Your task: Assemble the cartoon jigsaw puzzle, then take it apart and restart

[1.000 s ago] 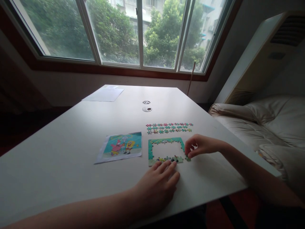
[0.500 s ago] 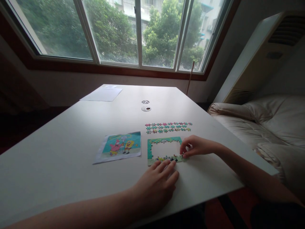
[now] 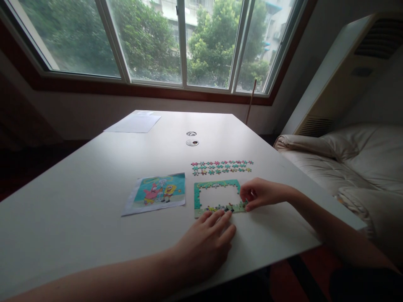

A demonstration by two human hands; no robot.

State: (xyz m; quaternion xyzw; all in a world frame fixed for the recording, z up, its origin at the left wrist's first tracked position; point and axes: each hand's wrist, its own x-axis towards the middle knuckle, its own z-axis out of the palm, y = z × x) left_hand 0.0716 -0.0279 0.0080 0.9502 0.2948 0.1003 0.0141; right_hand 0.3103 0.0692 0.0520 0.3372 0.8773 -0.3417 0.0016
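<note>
**Both hands at the near edge of a hollow puzzle frame**

Left hand: lies palm down on the white table, fingers straight and loosely spread. Fingertips touch the near edge of the puzzle frame. Holds nothing.

Right hand: reaches in from the right with fingers curled, thumb and forefinger pinched on the frame's near right corner. Cannot tell whether a single loose piece sits in the pinch; too small.

Puzzle frame: lies flat near the front edge of the table, between the two hands. Shows a green border along the far, left and near sides, with the right side partly hidden behind the right hand. Hollow in the middle, bare table showing through.

Loose pieces: sit just beyond the frame in neat rows, pink and teal, apart from both hands.

Reference picture: lies flat just left of the frame, not touching it. Shows cartoon figures on a teal ground.

Farther back: two round cable holes near the table's middle, and a sheet of paper at the far left corner.

Beyond the table: wide window with trees outside, and a thin stick leaning by the sill. To the right, pale bedding below a tall air unit.
</note>
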